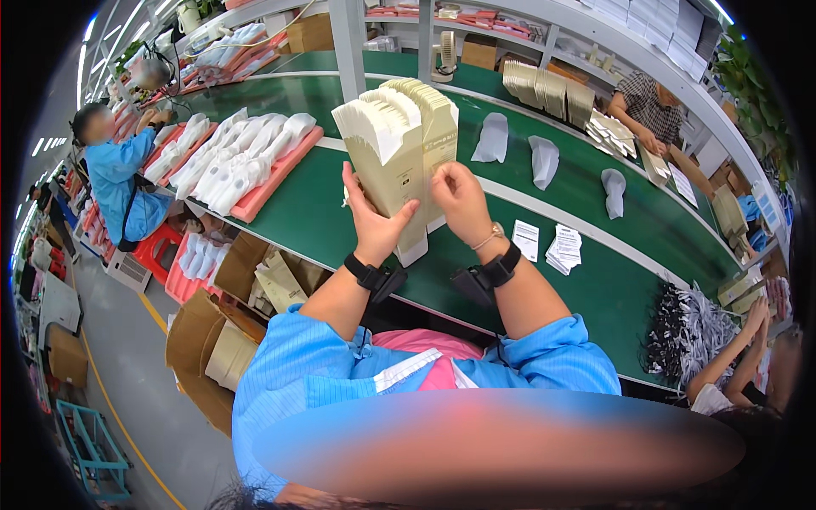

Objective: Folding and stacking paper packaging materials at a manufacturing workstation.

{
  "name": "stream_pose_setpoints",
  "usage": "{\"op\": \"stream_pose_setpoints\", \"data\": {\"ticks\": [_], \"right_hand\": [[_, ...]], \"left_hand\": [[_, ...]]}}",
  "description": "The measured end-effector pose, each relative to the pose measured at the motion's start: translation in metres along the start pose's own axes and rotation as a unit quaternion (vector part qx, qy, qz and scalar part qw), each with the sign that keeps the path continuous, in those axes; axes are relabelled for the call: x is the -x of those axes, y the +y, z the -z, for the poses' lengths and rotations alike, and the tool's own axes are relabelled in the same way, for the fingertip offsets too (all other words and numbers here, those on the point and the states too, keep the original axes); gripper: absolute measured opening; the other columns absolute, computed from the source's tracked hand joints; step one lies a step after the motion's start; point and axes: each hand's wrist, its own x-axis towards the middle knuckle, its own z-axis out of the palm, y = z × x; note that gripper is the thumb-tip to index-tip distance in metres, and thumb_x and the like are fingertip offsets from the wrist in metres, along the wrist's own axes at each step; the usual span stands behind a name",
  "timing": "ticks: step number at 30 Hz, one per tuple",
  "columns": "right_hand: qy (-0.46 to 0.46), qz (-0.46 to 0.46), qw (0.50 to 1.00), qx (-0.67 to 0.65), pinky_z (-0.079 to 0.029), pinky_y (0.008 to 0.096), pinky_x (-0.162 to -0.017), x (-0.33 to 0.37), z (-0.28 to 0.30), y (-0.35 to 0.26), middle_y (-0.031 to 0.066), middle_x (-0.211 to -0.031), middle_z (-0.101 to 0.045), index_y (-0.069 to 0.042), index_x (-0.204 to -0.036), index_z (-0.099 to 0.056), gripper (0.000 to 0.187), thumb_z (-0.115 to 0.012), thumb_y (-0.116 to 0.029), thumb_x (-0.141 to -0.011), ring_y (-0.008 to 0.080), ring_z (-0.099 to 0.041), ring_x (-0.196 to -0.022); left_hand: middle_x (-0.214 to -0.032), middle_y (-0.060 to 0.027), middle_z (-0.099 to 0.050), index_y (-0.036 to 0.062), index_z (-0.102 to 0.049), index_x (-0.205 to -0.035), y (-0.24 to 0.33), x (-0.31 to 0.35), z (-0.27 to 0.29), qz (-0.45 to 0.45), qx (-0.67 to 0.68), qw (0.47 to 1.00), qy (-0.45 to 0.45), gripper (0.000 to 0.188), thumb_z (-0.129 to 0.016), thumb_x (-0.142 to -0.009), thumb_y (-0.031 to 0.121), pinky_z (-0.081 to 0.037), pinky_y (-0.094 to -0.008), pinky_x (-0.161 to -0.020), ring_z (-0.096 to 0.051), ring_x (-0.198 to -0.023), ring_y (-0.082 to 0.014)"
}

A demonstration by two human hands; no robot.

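Above the green counter (612,306), my left hand (376,225) clasps a stack of flattened beige cartons (389,170), thumb on the front and fingers along the left side. My right hand (463,202) is at the stack's right edge, fingers curled together; whether they pinch a carton I cannot tell. White printed leaflets (563,249) lie on the counter to the right.

this is looking like a factory packing hall: people (127,183) are working along a long green bench (608,310), bagged goods (246,157) are filling pink trays (285,174), folded cartons (393,183) are being held, and a yellow line (119,430) is running along the grey floor (127,357).
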Motion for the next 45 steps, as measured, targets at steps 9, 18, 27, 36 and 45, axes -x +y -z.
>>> {"op": "stream_pose_setpoints", "data": {"ticks": [9,18,27,36,45], "right_hand": [[-0.174,-0.132,0.972,-0.092,-0.030,0.0199,-0.049,-0.017,0.052,-0.053,-0.0043,-0.060,-0.045,-0.003,-0.091,-0.062,0.017,-0.053,-0.018,-0.094,0.0043,-0.036,-0.051],[-0.086,-0.049,0.976,-0.196,-0.024,0.0189,-0.045,-0.058,0.074,-0.103,-0.0066,-0.056,-0.041,-0.001,-0.107,-0.062,0.023,-0.050,-0.017,-0.097,0.0019,-0.029,-0.048],[-0.196,-0.108,0.973,-0.063,-0.018,0.0178,-0.044,-0.083,0.068,-0.114,-0.0129,-0.056,-0.031,-0.008,-0.129,-0.055,0.033,-0.046,-0.016,-0.098,-0.0004,-0.022,-0.048],[-0.269,-0.106,0.949,0.121,-0.020,0.0176,-0.043,-0.095,0.059,-0.130,-0.0124,-0.056,-0.033,-0.012,-0.129,-0.056,0.033,-0.047,-0.015,-0.098,0.0000,-0.024,-0.047],[-0.184,-0.202,0.962,0.013,-0.022,0.0176,-0.041,-0.089,0.081,-0.082,-0.0101,-0.062,-0.048,-0.009,-0.118,-0.062,0.027,-0.050,-0.014,-0.095,0.0001,-0.029,-0.046]], "left_hand": [[-0.136,-0.0215,-0.031,-0.0016,-0.009,-0.144,0.024,-0.011,0.020,0.078,-0.123,0.980,-0.136,0.116,-0.085,-0.061,0.028,-0.033,-0.0413,-0.103,-0.037,-0.124,-0.0313],[-0.134,-0.0212,-0.033,-0.0017,-0.013,-0.143,0.018,0.006,0.025,0.063,-0.116,0.978,-0.159,0.113,-0.085,-0.061,0.028,-0.028,-0.0420,-0.106,-0.032,-0.125,-0.0327],[-0.133,-0.0194,-0.034,-0.0002,-0.014,-0.143,0.014,0.009,0.031,0.061,-0.117,0.968,-0.214,0.110,-0.085,-0.062,0.026,-0.028,-0.0414,-0.106,-0.033,-0.125,-0.0310],[-0.136,-0.0161,-0.032,-0.0012,-0.011,-0.143,0.000,0.015,0.038,0.133,-0.041,0.963,-0.233,0.114,-0.086,-0.060,0.018,-0.027,-0.0389,-0.107,-0.032,-0.128,-0.0267],[-0.132,-0.0132,-0.041,-0.0023,-0.022,-0.140,0.003,0.023,0.046,0.144,-0.020,0.973,-0.179,0.101,-0.085,-0.062,0.013,-0.033,-0.0373,-0.104,-0.042,-0.123,-0.0236]]}}
